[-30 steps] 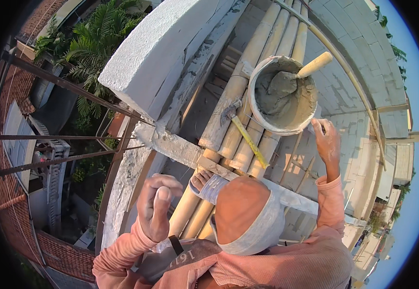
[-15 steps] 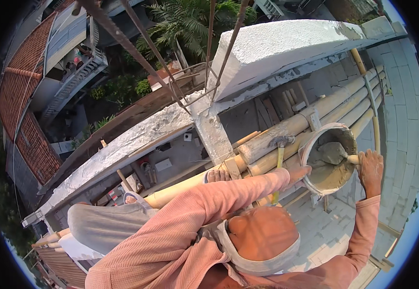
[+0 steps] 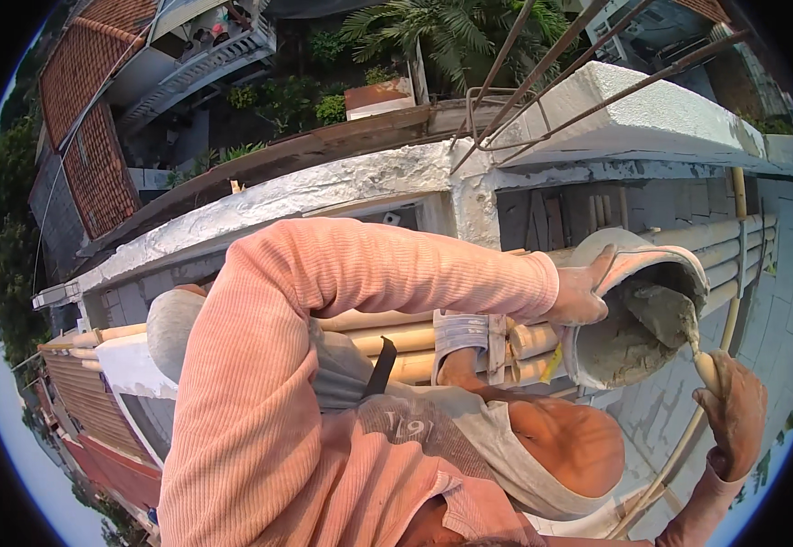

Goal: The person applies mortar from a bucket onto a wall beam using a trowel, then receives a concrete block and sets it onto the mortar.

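Note:
My left hand (image 3: 583, 290) grips the rim of a mortar-smeared bucket (image 3: 608, 242), thumb over the edge. The bucket is tipped so that its mouth faces right and toward me. Grey mortar (image 3: 617, 356) coats its inside and lies along the lower wall. Closed around the handle of a trowel (image 3: 707, 372), my right hand (image 3: 738, 410) is at the right of the bucket. The trowel's blade is inside the bucket mouth, covered with wet mortar.
Bamboo poles (image 3: 396, 343) run under my legs, with a sandalled foot (image 3: 460, 342) on them. Beyond is a rough white concrete beam (image 3: 324, 196), with rusty rebar (image 3: 542, 68) rising from it and a white wall (image 3: 670, 114) to the right. A tiled roof (image 3: 96, 173) lies far below.
The bucket has tilted further, with my left hand now higher on its rim. My right hand has drawn down and right with the trowel. My view has shifted; the yellow-handled hammer is mostly hidden.

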`<state>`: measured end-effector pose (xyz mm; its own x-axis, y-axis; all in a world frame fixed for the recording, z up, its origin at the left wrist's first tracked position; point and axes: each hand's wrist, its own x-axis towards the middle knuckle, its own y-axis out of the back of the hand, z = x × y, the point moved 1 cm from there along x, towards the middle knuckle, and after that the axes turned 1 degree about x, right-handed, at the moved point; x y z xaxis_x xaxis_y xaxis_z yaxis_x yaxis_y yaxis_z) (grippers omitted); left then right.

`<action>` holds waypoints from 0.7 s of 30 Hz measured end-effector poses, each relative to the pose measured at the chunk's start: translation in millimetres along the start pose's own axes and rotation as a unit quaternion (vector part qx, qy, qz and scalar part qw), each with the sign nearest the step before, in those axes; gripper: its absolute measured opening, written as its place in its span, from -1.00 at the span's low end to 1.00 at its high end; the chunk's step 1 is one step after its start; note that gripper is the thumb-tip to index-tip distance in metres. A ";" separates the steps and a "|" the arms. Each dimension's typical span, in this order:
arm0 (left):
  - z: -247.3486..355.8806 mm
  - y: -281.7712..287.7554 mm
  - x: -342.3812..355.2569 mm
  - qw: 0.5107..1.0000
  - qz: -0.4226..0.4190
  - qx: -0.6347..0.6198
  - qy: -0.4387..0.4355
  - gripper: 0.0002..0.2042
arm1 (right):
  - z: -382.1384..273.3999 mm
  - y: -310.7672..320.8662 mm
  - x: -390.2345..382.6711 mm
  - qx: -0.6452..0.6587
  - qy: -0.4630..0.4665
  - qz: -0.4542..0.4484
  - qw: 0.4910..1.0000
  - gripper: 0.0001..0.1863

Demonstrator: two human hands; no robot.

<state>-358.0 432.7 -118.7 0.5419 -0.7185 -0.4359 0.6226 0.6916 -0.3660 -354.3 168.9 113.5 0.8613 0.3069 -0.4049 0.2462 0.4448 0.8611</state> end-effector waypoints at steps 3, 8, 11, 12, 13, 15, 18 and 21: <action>-30.9 35.2 -58.5 0.995 0.050 0.077 0.050 -0.08 | -64.1 22.8 46.0 0.099 0.077 -0.068 0.990 -0.51; -81.2 82.4 -183.4 0.977 0.074 -0.164 0.116 -0.19 | -145.5 -29.6 97.5 0.139 0.295 -0.011 0.945 -0.50; -126.7 106.1 -234.2 0.941 0.157 -0.237 0.184 -0.25 | -194.3 -79.7 106.8 0.129 0.312 -0.017 0.941 -0.44; -142.6 112.1 -249.4 0.929 0.186 -0.255 0.193 -0.28 | -215.8 -93.4 111.4 0.140 0.308 -0.041 0.940 -0.47; -159.6 113.7 -263.6 0.915 0.228 -0.263 0.205 -0.30 | -236.2 -107.1 114.8 0.152 0.306 -0.068 0.937 -0.50; -195.1 113.6 -286.0 0.892 0.290 -0.293 0.185 -0.31 | -260.5 -140.0 123.4 0.201 0.317 -0.057 0.925 -0.52; -227.8 112.9 -296.4 0.877 0.333 -0.285 0.199 -0.24 | -280.1 -153.1 133.6 0.252 0.320 -0.086 0.909 -0.53; -259.9 100.4 -293.7 0.866 0.366 -0.298 0.167 -0.12 | -292.6 -170.0 140.4 0.277 0.377 -0.012 0.884 -0.54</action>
<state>-601.4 732.2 -241.1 0.4133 -0.0803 -0.9070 -0.2745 0.9388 -0.2082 -405.2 382.6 -179.7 0.3640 0.8687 -0.3360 0.6200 0.0432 0.7834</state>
